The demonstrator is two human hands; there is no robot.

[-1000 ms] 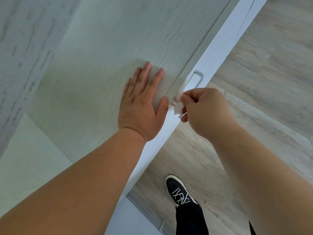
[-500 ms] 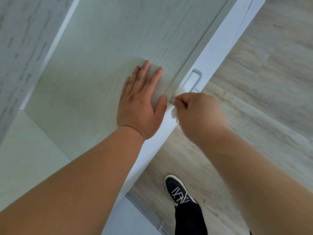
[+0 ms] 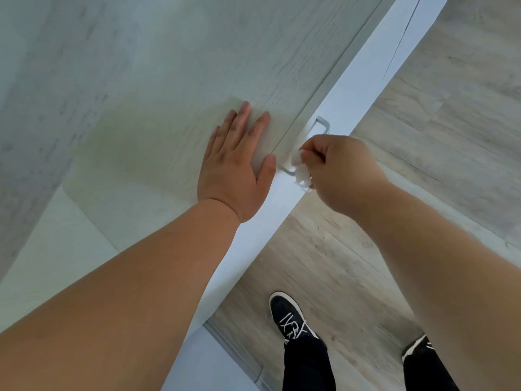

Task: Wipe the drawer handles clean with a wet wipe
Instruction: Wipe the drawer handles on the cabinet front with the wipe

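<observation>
A metal bar handle (image 3: 322, 125) sticks out from the white drawer front (image 3: 352, 88) below the cabinet's pale wood-grain top (image 3: 169, 94). My right hand (image 3: 338, 173) pinches a crumpled white wet wipe (image 3: 301, 170) and holds it against the near end of the handle, hiding that end. My left hand (image 3: 236, 167) lies flat on the cabinet top, fingers straight, thumb at the front edge just left of the wipe.
Grey wood-plank floor (image 3: 437, 136) runs to the right of the cabinet. My two black shoes (image 3: 290, 320) stand on it close to the cabinet base. A pale wall (image 3: 28, 108) rises at the left.
My right hand has slid the wipe along the handle, first toward its near end, then slightly back out to the right. My left hand has stayed flat on the top.
</observation>
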